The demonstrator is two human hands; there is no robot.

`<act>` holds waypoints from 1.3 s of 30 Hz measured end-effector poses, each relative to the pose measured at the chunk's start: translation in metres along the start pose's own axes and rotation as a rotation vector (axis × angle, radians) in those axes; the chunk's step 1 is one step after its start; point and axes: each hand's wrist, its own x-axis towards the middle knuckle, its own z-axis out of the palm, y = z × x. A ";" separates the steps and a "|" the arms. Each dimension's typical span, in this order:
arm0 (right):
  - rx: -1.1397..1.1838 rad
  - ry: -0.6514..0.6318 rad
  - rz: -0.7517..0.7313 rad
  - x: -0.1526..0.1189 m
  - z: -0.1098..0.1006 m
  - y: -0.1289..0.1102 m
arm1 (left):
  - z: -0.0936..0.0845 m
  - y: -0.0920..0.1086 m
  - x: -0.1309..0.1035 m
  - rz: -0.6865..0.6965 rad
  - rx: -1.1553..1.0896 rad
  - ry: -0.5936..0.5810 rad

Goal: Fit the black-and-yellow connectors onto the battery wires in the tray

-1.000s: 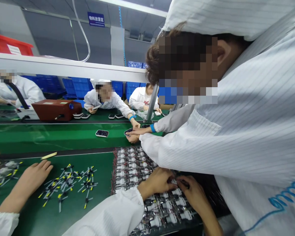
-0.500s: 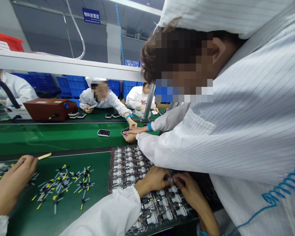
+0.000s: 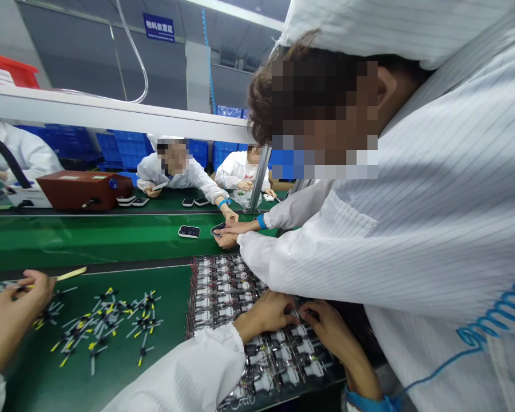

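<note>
My left hand (image 3: 271,312) bends over a clear tray (image 3: 278,395) filled with rows of small white parts with dark ends and thin wires (image 3: 203,300). Its thumb and fingers are drawn together above one of these parts. Close by on the right, my right hand (image 3: 326,326) has its fingertips curled in toward the same spot, a blue band (image 3: 369,400) round its wrist. What the fingertips of either hand pinch is too small and partly covered to make out.
Left of the tray lie loose three-armed grey pieces with yellow tips (image 3: 107,320). A co-worker's hand (image 3: 19,315) holds a yellow stick (image 3: 71,274). At right, a leaning co-worker (image 3: 412,229) reaches across to the green belt (image 3: 90,240), which carries a dark oval device (image 3: 189,232).
The oval device on the belt has shifted right. The co-worker's hand at the left edge has moved a little left with its fingers changed. My hands stay at nearly the same spot.
</note>
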 end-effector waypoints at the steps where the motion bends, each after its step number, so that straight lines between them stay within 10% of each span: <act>1: 0.001 -0.005 0.001 0.000 -0.001 -0.001 | 0.000 -0.001 0.000 0.004 -0.003 0.001; 39: 0.003 0.022 -0.016 -0.005 0.003 -0.002 | 0.012 -0.013 0.005 0.109 -0.009 0.041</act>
